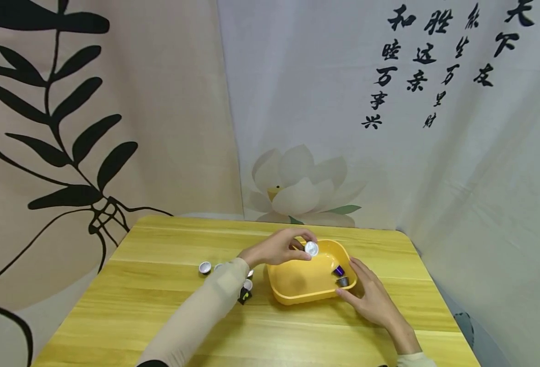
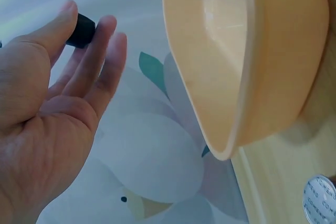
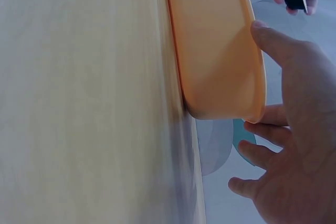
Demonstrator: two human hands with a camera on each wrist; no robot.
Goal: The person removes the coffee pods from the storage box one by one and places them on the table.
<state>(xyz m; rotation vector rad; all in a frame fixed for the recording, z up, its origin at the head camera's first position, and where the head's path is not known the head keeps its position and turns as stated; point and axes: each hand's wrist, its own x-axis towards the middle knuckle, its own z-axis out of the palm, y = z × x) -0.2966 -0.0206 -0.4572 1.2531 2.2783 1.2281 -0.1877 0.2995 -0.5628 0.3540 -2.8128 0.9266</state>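
Observation:
Thumb and fingertips of my left hand [image 1: 285, 246] pinch a dark coffee capsule [image 2: 82, 31] over the back of the yellow tray [image 1: 276, 284]. The capsule's silvery lid faces the head camera. At the tray's right end, my right hand [image 1: 372, 295] grips the rim, thumb on the front side and a finger at the far corner, as the right wrist view [image 3: 310, 129] shows; its other fingers are spread. Inside the tray, a purple-blue capsule [image 1: 339, 270] and a dark grey capsule [image 1: 342, 282] lie near the right end.
Several more capsules lie on the wooden table [image 1: 137, 300] left of the tray, partly behind my left forearm. One silver-lidded capsule [image 1: 205, 268] is farthest left, and a black one [image 1: 244, 295] lies nearest me. A printed curtain [image 1: 297, 102] hangs behind the table.

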